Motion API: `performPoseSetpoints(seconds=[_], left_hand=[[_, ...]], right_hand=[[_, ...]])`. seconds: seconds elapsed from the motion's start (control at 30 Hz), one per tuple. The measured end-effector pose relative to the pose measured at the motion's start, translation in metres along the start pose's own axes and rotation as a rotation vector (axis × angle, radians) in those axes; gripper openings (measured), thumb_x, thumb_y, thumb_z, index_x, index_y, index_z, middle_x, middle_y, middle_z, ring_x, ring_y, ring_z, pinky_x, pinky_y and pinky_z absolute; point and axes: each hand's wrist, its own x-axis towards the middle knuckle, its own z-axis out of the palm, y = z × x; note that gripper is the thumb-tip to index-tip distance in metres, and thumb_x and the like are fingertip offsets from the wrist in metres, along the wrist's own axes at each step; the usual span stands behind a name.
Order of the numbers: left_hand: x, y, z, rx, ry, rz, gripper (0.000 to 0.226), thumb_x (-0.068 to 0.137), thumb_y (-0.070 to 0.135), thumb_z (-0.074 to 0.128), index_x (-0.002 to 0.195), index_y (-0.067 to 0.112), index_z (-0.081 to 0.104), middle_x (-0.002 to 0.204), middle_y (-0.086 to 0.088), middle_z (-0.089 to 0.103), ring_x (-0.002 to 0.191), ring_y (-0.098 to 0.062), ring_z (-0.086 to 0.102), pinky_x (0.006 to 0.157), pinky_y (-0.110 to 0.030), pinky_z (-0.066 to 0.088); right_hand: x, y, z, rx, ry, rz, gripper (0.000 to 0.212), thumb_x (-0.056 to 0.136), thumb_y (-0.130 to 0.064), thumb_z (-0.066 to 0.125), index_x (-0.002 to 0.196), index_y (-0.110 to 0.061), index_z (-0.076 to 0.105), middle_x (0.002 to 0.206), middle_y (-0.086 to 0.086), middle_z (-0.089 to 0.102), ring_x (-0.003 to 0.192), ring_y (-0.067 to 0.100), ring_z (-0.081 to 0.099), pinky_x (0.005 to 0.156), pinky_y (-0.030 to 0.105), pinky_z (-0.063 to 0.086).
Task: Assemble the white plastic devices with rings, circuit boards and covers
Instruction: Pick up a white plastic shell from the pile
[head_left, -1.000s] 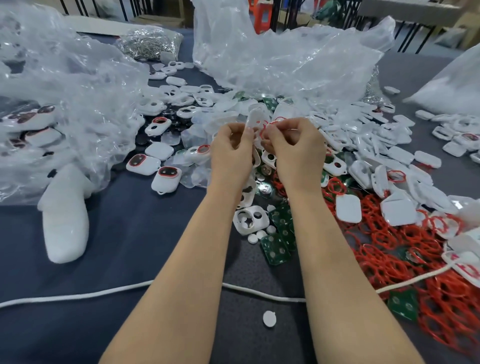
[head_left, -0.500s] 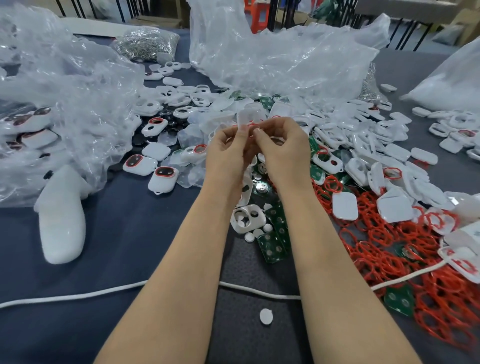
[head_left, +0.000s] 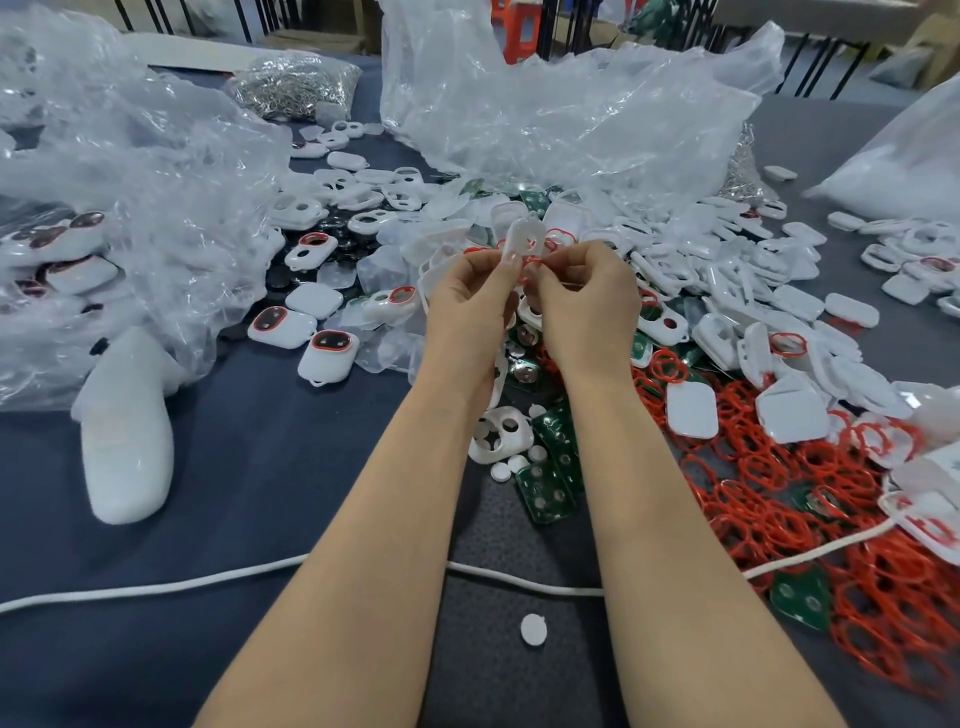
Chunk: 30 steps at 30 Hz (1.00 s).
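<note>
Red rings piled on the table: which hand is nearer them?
Right. The right hand is raised just left of the red rings; the left hand sits beyond it, farther left.

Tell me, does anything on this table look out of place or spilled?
A small white disc lies alone on the near side of the white cord, apart from everything else. The red rings on the right sprawl loosely. No damage shows. The left hand and right hand pinch one white cover.
</note>
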Motion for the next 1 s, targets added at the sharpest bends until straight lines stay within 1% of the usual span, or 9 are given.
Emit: performPoseSetpoints(seconds=[0.1,0.2,0.27,0.37,0.43,0.57,0.77,0.9,1.0], left_hand=[[0.0,-0.001,0.0,0.021,0.016,0.017,0.009,0.095,0.009,0.057,0.087,0.012,0.059,0.09,-0.01,0.06,0.081,-0.018,0.051,0.072,-0.023,0.044],[0.001,-0.001,0.0,0.007,0.052,0.009,0.014,0.095,0.005,0.056,0.084,0.013,0.059,0.084,-0.008,0.062,0.075,-0.015,0.056,0.072,-0.023,0.047],[0.002,-0.001,-0.001,0.032,0.078,0.036,0.014,0.095,0.007,0.057,0.083,0.014,0.06,0.081,-0.003,0.064,0.074,-0.013,0.058,0.073,-0.023,0.05],[0.002,-0.002,-0.003,0.187,0.091,0.126,0.011,0.095,0.014,0.06,0.084,0.017,0.062,0.085,-0.001,0.067,0.082,-0.014,0.061,0.083,-0.03,0.053],[0.0,-0.003,-0.002,0.26,0.076,0.177,0.011,0.095,0.016,0.06,0.084,0.017,0.061,0.088,-0.004,0.067,0.085,-0.014,0.062,0.087,-0.033,0.054],[-0.006,-0.003,0.003,0.357,0.022,0.264,0.012,0.093,0.02,0.063,0.091,0.008,0.062,0.083,0.0,0.066,0.074,-0.001,0.063,0.072,-0.016,0.05],[-0.004,-0.003,0.001,0.59,-0.002,0.389,0.014,0.095,0.017,0.061,0.095,0.003,0.062,0.09,-0.009,0.067,0.084,-0.017,0.064,0.077,-0.023,0.051],[-0.005,-0.006,-0.001,0.669,-0.02,0.408,0.007,0.094,0.019,0.061,0.092,0.013,0.057,0.08,0.01,0.06,0.078,-0.007,0.059,0.074,-0.017,0.048],[-0.004,-0.01,-0.001,0.743,-0.053,0.443,0.008,0.094,0.018,0.061,0.091,0.015,0.055,0.077,0.016,0.055,0.075,-0.002,0.056,0.071,-0.012,0.045]], right_hand=[[0.001,0.001,0.0,-0.065,0.008,-0.045,0.012,0.084,-0.015,0.069,0.077,-0.017,0.059,0.069,-0.011,0.058,0.068,0.007,0.058,0.061,0.005,0.041],[0.0,0.001,-0.001,-0.135,0.009,-0.082,0.012,0.084,-0.012,0.067,0.078,-0.017,0.058,0.069,-0.01,0.057,0.069,0.007,0.055,0.06,0.003,0.037],[0.001,0.002,-0.002,-0.131,0.001,-0.046,0.011,0.084,-0.012,0.067,0.078,-0.016,0.059,0.073,-0.003,0.064,0.072,0.011,0.06,0.063,0.006,0.042],[0.002,0.0,-0.005,-0.052,-0.043,0.048,0.014,0.083,-0.012,0.069,0.075,-0.019,0.058,0.079,0.007,0.07,0.077,0.02,0.068,0.08,0.033,0.055],[0.002,-0.002,-0.006,-0.053,-0.052,0.051,0.021,0.082,-0.013,0.069,0.07,-0.023,0.056,0.076,0.009,0.07,0.076,0.023,0.069,0.081,0.04,0.055],[0.003,-0.003,-0.01,-0.075,-0.031,0.054,0.011,0.081,-0.014,0.069,0.073,-0.017,0.063,0.072,0.006,0.07,0.074,0.02,0.069,0.079,0.038,0.055],[0.005,-0.002,-0.012,-0.106,-0.04,0.063,0.004,0.08,-0.011,0.068,0.079,-0.01,0.072,0.074,0.002,0.069,0.078,0.018,0.068,0.081,0.037,0.055],[0.009,0.001,-0.015,-0.071,-0.071,0.109,0.006,0.077,-0.007,0.069,0.074,-0.011,0.072,0.074,0.006,0.071,0.078,0.022,0.07,0.081,0.04,0.056],[0.012,0.004,-0.018,-0.1,-0.083,0.121,0.005,0.076,-0.007,0.069,0.073,-0.01,0.072,0.073,0.007,0.071,0.077,0.023,0.07,0.081,0.041,0.057]])
